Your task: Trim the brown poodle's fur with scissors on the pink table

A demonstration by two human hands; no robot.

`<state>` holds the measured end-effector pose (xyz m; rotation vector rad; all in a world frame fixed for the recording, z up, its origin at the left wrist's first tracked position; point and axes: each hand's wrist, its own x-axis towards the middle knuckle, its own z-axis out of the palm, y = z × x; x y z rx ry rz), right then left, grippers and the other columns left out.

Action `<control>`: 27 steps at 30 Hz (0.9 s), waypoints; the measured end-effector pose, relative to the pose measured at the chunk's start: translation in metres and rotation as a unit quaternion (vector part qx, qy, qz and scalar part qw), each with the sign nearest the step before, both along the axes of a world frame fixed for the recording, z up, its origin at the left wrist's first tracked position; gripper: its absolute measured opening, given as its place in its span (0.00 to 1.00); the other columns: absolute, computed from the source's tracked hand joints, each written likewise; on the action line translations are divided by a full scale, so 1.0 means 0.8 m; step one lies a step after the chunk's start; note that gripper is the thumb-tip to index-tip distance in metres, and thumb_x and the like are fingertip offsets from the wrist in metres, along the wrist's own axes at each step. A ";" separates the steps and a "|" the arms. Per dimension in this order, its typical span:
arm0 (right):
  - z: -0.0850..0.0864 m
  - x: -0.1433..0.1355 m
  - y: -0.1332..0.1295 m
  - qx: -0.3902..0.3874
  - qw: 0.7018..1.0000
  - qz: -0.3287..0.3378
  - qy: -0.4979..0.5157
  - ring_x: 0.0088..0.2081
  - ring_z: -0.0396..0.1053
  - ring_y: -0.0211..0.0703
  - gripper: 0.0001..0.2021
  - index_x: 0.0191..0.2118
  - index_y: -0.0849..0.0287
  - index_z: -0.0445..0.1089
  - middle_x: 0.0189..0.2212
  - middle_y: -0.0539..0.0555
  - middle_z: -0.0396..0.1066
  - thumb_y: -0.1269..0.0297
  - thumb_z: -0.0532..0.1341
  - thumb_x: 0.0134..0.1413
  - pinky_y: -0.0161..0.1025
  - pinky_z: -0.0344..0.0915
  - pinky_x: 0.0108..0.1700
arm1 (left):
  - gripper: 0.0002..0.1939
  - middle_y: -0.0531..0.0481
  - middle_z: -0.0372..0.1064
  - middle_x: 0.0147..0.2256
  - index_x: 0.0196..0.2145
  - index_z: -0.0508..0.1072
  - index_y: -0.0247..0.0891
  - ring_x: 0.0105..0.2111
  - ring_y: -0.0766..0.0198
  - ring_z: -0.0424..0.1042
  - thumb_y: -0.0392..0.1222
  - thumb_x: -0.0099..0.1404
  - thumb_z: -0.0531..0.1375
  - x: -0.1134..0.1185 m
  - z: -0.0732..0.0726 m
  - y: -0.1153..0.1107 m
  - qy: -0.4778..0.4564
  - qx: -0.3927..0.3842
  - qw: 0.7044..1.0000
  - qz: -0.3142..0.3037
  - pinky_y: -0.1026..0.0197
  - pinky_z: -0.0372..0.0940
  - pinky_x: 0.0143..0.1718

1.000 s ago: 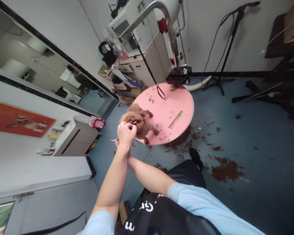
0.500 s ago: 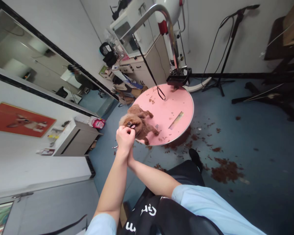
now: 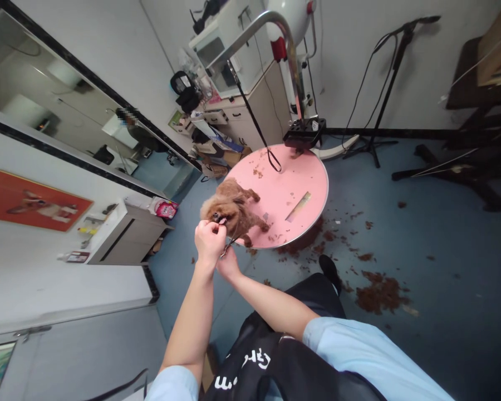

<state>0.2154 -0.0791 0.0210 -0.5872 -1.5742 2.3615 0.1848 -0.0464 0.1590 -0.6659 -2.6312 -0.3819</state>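
Note:
A curly brown dog (image 3: 236, 214) stands at the left edge of the round pink grooming table (image 3: 284, 189), its head facing me and tongue out. My left hand (image 3: 210, 240) is closed at the dog's chin, fingers pinched just below the mouth; what lies between the fingertips is mostly hidden. Lower and to the right, my right hand (image 3: 229, 266) is wrapped round the handles of a pair of scissors (image 3: 230, 245). The blades point up and right, close to the dog's front leg and chest. Whether they touch the fur I cannot tell.
A metal grooming arm (image 3: 290, 44) with a black hanging loop (image 3: 274, 160) rises over the table's far side. Cut fur (image 3: 382, 292) litters the blue floor. A black stand (image 3: 386, 83) with cables stands behind right. A mirror (image 3: 67, 94) and cabinet (image 3: 129, 236) are left.
My right hand has come out from behind the left, down and right, and the scissors now show beside it. My left hand stays at the dog's chin, slightly lower in view.

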 end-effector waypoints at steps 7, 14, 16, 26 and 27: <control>-0.041 -0.007 0.023 0.052 0.997 -0.029 -0.049 0.31 0.65 0.42 0.10 0.35 0.56 0.61 0.29 0.49 0.67 0.66 0.61 0.43 0.39 0.62 0.36 | 0.13 0.49 0.64 0.26 0.18 0.72 0.38 0.28 0.63 0.64 0.43 0.58 0.58 0.000 -0.002 -0.001 0.000 0.003 1.000 0.002 0.61 0.57 0.34; -0.060 -0.005 0.043 0.107 0.993 -0.005 -0.041 0.33 0.67 0.44 0.12 0.36 0.54 0.60 0.29 0.49 0.67 0.68 0.58 0.41 0.40 0.64 0.38 | 0.13 0.49 0.63 0.26 0.18 0.72 0.38 0.28 0.63 0.64 0.43 0.58 0.58 -0.001 -0.003 -0.003 -0.006 0.007 1.000 -0.001 0.61 0.58 0.34; -0.063 -0.003 0.046 0.107 0.994 0.002 -0.034 0.33 0.67 0.43 0.13 0.37 0.54 0.60 0.29 0.49 0.68 0.67 0.59 0.40 0.40 0.65 0.39 | 0.13 0.49 0.63 0.26 0.18 0.72 0.38 0.29 0.63 0.64 0.43 0.58 0.58 -0.001 -0.003 -0.003 -0.004 0.009 1.000 0.000 0.61 0.58 0.34; -0.049 -0.005 0.030 0.044 0.999 0.019 0.014 0.28 0.66 0.40 0.12 0.33 0.55 0.60 0.26 0.46 0.68 0.67 0.61 0.38 0.37 0.63 0.33 | 0.11 0.49 0.65 0.27 0.18 0.71 0.38 0.30 0.62 0.65 0.40 0.57 0.57 0.002 -0.001 -0.003 -0.003 0.022 1.000 0.015 0.61 0.60 0.37; -0.044 -0.006 0.029 0.033 0.999 0.017 0.024 0.29 0.66 0.40 0.11 0.32 0.55 0.60 0.26 0.47 0.68 0.67 0.60 0.39 0.37 0.63 0.33 | 0.11 0.48 0.66 0.28 0.18 0.71 0.38 0.30 0.62 0.66 0.40 0.57 0.57 0.002 -0.002 -0.004 -0.003 0.022 1.000 0.017 0.60 0.60 0.38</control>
